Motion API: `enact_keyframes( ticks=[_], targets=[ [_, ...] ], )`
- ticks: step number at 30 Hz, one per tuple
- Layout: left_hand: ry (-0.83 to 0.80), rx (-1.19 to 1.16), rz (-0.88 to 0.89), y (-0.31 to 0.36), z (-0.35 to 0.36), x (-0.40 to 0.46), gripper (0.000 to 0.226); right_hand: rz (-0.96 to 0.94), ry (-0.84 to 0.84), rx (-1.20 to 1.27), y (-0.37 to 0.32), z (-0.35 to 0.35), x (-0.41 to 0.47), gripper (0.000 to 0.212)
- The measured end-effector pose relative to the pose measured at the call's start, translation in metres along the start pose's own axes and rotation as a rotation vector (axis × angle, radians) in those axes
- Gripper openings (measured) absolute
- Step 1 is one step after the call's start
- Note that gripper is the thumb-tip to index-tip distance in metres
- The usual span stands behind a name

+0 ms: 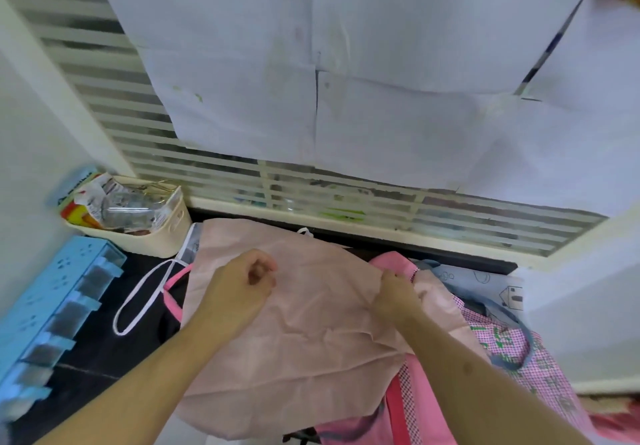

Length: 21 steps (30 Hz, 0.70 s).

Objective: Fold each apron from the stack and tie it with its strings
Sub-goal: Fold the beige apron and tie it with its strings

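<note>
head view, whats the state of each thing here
pale pink apron: spread out, creased, not yet tied
left hand: fingers curled over the apron, grip unclear
right hand: pinching the apron's right edge
white string: loose loop on the dark counter
apron stack: piled, unfolded, at right
cream basket: full of packets

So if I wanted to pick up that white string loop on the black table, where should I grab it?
Pinch the white string loop at its rounded near end, coming from above on the left side. That end lies flat and bare on the black table, away from the pale pink apron and the left hand. Its far end runs under the apron, so pulling there would likely drag the cloth.
</note>
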<state>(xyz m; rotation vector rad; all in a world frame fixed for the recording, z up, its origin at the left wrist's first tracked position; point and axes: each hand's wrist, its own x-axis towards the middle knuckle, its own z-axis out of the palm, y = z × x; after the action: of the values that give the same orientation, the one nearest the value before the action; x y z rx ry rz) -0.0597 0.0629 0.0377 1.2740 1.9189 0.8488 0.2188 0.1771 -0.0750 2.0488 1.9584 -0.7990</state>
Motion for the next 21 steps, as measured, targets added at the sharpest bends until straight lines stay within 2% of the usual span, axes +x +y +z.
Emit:
enact_keyframes(
  ticks=[2, 3, 8, 9, 12, 15, 17, 18, 19, 21],
  targets=[
    [-0.024, -0.002, 0.002, 0.01, -0.001, -0.002, 0.041, 0.022, -0.04, -0.044, 0.015, -0.006, -0.003, 0.074],
    [-0.031, -0.003, 0.01, 0.015, -0.001, -0.003, 0.04, 0.01, -0.05, -0.065, 0.024, -0.007, 0.001, 0.079],
    [-0.033, -0.032, 0.097, 0.019, 0.008, 0.005, 0.037, -0.03, -0.112, -0.14, 0.022, -0.01, 0.033, 0.085],
    [-0.05, -0.029, 0.118, 0.015, 0.014, 0.005, 0.041, -0.027, -0.111, -0.173, 0.021, -0.003, 0.035, 0.079],
    [-0.089, 0.039, 0.193, 0.012, 0.026, 0.004, 0.052, -0.135, -0.009, -0.177, 0.011, -0.003, 0.031, 0.04],
    [-0.182, 0.195, 0.34, 0.014, 0.028, 0.011, 0.078, -0.42, 0.02, -0.1, -0.019, -0.026, -0.008, 0.026],
    [-0.256, 0.427, 0.429, 0.031, 0.025, 0.019, 0.09, -0.695, 0.072, -0.083, -0.049, -0.059, -0.05, 0.024],
    [-0.267, 0.524, 0.51, 0.043, 0.024, 0.023, 0.083, -0.836, 0.125, -0.049, -0.064, -0.079, -0.073, 0.024],
    [-0.27, 0.562, 0.573, 0.06, 0.02, 0.026, 0.064, -0.944, 0.189, -0.021, -0.077, -0.105, -0.097, 0.027],
    [-0.268, 0.586, 0.559, 0.097, 0.001, 0.029, 0.017, -0.976, 0.263, -0.032, -0.091, -0.161, -0.133, 0.025]
  ],
)
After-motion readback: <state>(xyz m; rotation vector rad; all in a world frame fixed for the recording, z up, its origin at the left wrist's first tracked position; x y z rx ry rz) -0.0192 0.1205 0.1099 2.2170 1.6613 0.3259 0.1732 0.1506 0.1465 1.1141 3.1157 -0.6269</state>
